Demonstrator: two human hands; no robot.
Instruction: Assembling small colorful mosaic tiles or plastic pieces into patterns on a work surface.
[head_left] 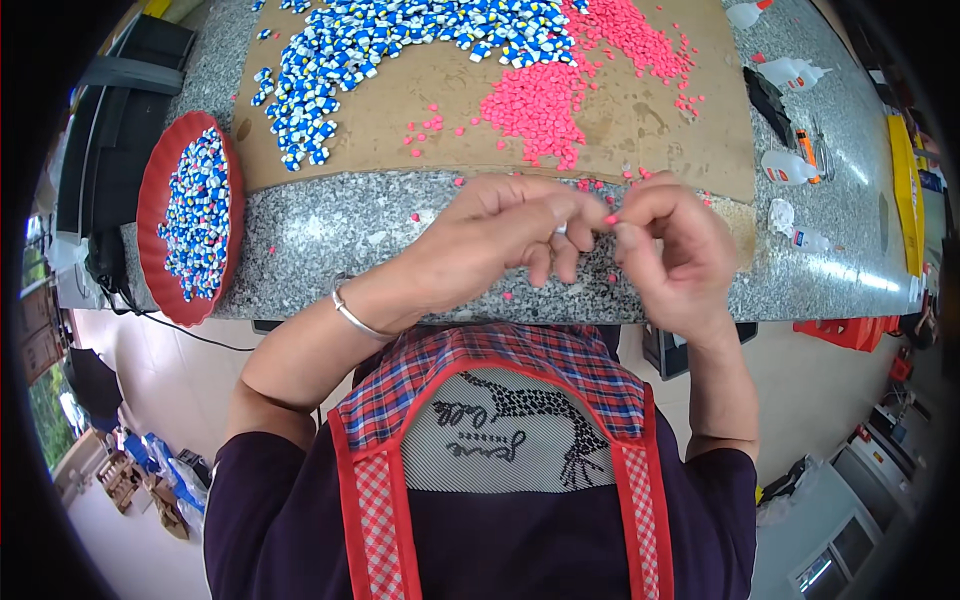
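At the front edge of the granite counter (330, 235), I have both hands raised together above the stone. My right hand (672, 255) has its thumb and forefinger pinched shut on 1 small pink piece (611, 218), which shows only as a speck at the fingertips. My left hand (500, 235) is curled, its fingertips closed on a small white piece (561, 229) that sits just beside the pink one; I cannot tell whether the 2 pieces touch. A metal bangle (352, 314) circles my left wrist. Below the hands, loose pink pieces lie scattered on the stone near the edge. Farther back, a brown cardboard sheet (400, 120) covers the counter and carries 2 heaps: a pile of pink pieces (545, 105) directly beyond the hands, and a pile of blue-and-white pieces (400, 40) to the left of it. On my left, a red tray (152, 215) overhangs the counter edge, tilted toward me, and holds more blue, white and pink pieces. On my right, several white squeeze bottles (785, 168) with orange caps lie on the stone, well apart from the hands. A checked apron with red trim (500, 370) hangs below my forearms.
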